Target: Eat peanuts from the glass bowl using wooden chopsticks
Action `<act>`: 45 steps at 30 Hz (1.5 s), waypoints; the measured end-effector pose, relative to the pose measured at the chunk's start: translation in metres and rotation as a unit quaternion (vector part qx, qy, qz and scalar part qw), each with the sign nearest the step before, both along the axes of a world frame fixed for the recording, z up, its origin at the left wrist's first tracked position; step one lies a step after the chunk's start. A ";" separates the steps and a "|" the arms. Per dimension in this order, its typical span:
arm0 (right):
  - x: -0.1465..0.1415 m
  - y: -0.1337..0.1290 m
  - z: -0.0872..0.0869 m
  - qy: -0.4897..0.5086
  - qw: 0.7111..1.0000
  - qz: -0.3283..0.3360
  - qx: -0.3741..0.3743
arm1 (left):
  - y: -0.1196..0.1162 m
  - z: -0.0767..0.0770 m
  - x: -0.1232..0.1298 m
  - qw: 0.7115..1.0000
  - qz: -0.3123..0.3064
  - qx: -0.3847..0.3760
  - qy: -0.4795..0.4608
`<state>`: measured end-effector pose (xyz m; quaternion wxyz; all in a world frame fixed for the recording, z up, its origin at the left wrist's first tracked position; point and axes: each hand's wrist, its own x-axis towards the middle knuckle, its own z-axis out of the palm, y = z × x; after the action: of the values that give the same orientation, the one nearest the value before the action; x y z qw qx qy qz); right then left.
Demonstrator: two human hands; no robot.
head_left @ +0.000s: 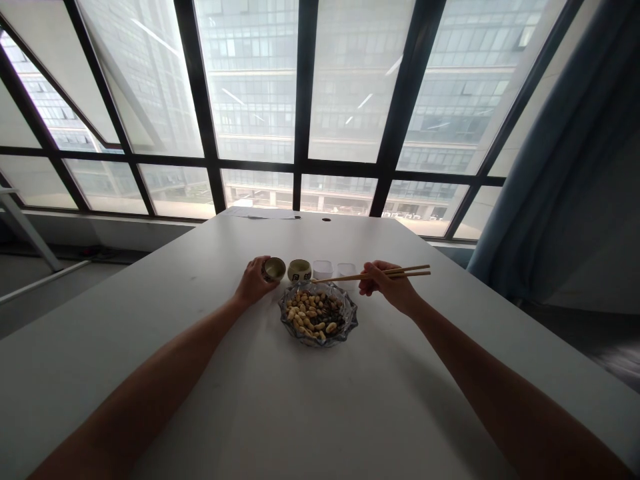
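Observation:
My left hand (254, 281) is closed round the side of a small round cup (275, 269), which leans a little with its mouth toward me. My right hand (387, 283) grips a pair of wooden chopsticks (407, 271); they point left, their tips above the far rim of a scalloped glass bowl (353, 319). Peanuts (305, 313) in their shells fill the left and front of the bowl, and dark seeds (333, 311) lie on its right. Whether the tips hold anything is too small to tell. Beside the first cup stands a second cup (299, 270) with dark characters.
Two clear plastic containers (323, 269) stand in a row right of the cups. Everything rests on a long white table (320, 413). A white sheet (263, 213) lies at its far end, near a dark round hole (327, 219). A blue curtain (540, 180) hangs at right.

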<state>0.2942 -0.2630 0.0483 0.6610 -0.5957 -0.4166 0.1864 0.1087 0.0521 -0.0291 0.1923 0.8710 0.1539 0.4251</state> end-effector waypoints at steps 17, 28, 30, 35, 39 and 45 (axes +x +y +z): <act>0.016 0.003 -0.007 0.170 0.985 -0.015 0.036 | 0.006 -0.003 -0.001 0.998 0.023 -0.055 0.013; 0.027 0.001 -0.011 0.249 0.968 -0.027 0.036 | -0.006 0.007 -0.004 0.992 0.027 -0.120 0.027; 0.028 0.001 -0.011 0.245 0.968 -0.027 0.039 | -0.007 0.008 -0.005 0.990 0.029 -0.133 0.033; 0.029 0.002 -0.012 0.229 0.972 -0.025 0.040 | -0.006 0.007 -0.004 0.989 0.030 -0.140 0.040; 0.028 0.003 -0.011 0.254 0.966 -0.034 0.046 | -0.004 0.005 -0.004 0.989 0.020 -0.141 0.035; 0.019 0.005 -0.009 0.216 0.973 -0.069 0.041 | -0.006 0.007 -0.004 0.989 0.012 -0.141 0.038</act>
<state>0.3130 -0.2583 0.0398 0.7703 -0.5415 -0.2287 0.2473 0.1043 0.0465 -0.0226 0.3018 0.8487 0.2298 0.3685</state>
